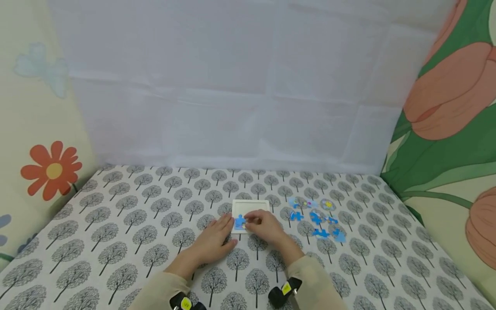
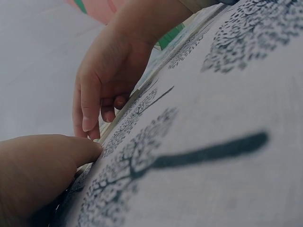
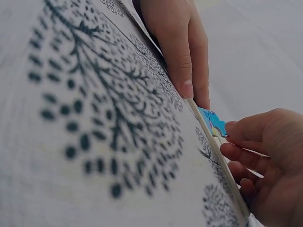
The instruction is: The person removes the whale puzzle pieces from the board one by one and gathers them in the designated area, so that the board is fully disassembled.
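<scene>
A small white puzzle tray (image 1: 250, 201) lies flat on the table, with a blue jigsaw piece (image 1: 239, 221) in its near left corner. My left hand (image 1: 212, 242) rests at the tray's left edge, fingers extended and thumb apart. From the right, my right hand (image 1: 268, 228) reaches over the tray and pinches a jigsaw piece (image 3: 218, 133) between thumb and forefinger, right beside the blue one. That pinched piece is mostly hidden by the fingers; some yellow and pale colour shows. The right hand's other fingers curl in near the tray's rim.
Several loose blue jigsaw pieces (image 1: 316, 218) lie scattered to the right of the tray, one with a yellow sun (image 1: 328, 204). A tree-print cloth (image 1: 170, 219) covers the table. Behind it hangs a white sheet (image 1: 232, 107), with flowered panels at both sides.
</scene>
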The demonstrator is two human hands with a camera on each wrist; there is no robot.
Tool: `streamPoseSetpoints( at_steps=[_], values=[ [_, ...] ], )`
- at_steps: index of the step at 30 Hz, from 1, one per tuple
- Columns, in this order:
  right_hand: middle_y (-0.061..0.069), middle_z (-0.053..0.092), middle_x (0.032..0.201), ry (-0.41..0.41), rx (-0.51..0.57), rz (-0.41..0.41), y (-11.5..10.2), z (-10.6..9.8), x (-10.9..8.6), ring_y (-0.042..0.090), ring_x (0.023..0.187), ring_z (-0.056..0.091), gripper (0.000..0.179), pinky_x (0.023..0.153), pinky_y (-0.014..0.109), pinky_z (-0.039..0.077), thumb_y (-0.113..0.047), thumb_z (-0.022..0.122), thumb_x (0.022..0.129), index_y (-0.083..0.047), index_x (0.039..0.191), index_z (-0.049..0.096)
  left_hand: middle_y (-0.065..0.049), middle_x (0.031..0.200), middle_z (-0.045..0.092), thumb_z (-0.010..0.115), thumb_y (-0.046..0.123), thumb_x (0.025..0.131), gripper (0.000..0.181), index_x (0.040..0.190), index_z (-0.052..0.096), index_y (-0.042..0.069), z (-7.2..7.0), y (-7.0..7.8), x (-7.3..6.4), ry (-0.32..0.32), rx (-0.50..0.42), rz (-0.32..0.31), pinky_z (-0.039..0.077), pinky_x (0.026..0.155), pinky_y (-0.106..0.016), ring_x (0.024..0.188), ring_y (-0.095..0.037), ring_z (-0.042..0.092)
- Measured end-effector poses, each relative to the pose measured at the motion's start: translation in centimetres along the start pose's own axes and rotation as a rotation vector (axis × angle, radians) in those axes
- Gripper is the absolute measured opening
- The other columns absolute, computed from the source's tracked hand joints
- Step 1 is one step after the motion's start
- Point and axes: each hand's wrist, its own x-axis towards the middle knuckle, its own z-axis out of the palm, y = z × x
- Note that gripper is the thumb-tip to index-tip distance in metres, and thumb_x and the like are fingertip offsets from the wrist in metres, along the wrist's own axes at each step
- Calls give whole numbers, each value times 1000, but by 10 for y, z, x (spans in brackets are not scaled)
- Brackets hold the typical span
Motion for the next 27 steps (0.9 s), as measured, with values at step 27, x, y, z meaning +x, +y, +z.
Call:
streamPoseSetpoints(
  at_steps=[27],
  values=[
    [-5, 54, 71, 6, 10, 21, -4, 7, 4, 10, 59, 47, 27, 54, 22, 41, -9, 67, 72, -5, 98, 58, -28, 132, 27, 44, 32, 88, 60, 126, 32, -14, 3, -3, -2, 74, -47, 86, 12, 100, -48, 123, -36, 21]
  ],
)
